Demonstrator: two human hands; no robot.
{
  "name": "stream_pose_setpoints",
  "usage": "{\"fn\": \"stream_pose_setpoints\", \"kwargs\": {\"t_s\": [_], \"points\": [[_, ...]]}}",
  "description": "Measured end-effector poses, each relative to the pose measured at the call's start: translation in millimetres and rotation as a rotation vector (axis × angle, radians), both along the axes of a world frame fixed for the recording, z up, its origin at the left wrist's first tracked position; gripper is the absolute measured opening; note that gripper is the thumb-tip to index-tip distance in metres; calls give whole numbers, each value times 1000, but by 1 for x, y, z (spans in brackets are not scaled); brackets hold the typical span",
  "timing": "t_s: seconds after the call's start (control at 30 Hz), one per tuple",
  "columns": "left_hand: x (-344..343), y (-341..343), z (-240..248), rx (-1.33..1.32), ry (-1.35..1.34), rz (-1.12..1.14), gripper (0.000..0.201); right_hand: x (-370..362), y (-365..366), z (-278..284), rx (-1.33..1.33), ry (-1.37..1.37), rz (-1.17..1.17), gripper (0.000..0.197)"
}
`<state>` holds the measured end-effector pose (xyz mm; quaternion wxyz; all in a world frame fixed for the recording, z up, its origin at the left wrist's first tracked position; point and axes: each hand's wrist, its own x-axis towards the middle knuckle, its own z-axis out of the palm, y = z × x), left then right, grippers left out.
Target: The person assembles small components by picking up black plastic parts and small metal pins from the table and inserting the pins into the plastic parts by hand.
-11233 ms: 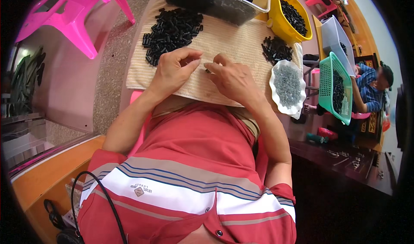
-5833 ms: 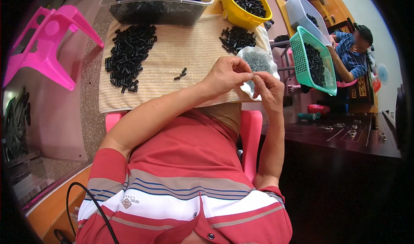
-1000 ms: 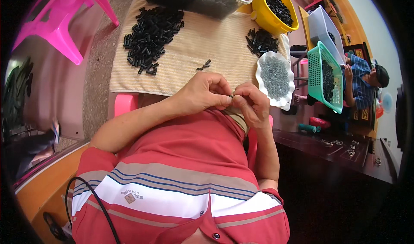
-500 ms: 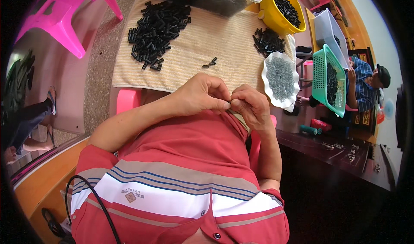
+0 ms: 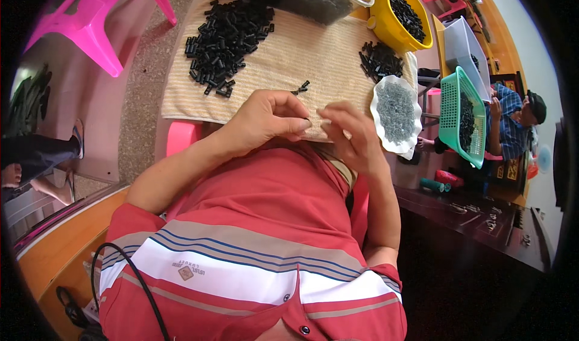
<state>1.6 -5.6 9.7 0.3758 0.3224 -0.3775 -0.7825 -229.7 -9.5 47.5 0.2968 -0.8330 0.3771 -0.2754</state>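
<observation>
Striped cream towelling carries one large heap of short black tubular pieces, one smaller heap of black pieces and one white scalloped dish of clear bits. Moments ago both hands met; now the right hand is away, blurred, fingers loosely apart! Left hand: thumb and forefinger pinched on one small dark piece, tiny, mostly hidden, by the towelling's near edge.
</observation>
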Motion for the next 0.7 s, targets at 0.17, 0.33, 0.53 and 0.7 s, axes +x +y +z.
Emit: {"fn": "stream_pose_setpoints", "kwargs": {"t_s": [0.17,0.33,0.53,0.7], "points": [[7,-6,-10,-62,-48,111,16,9,-45,-15,-192,276,-96,22],[10,-10,-11,-107,-59,180,15,22,-64,-16,-172,464,-21,26],[11,-11,-13,-75,-50,213,17,23,-69,-28,-164,544,13,24],[12,-14,-16,-66,-45,221,18,20,-63,-29,-200,458,-52,19]]}}
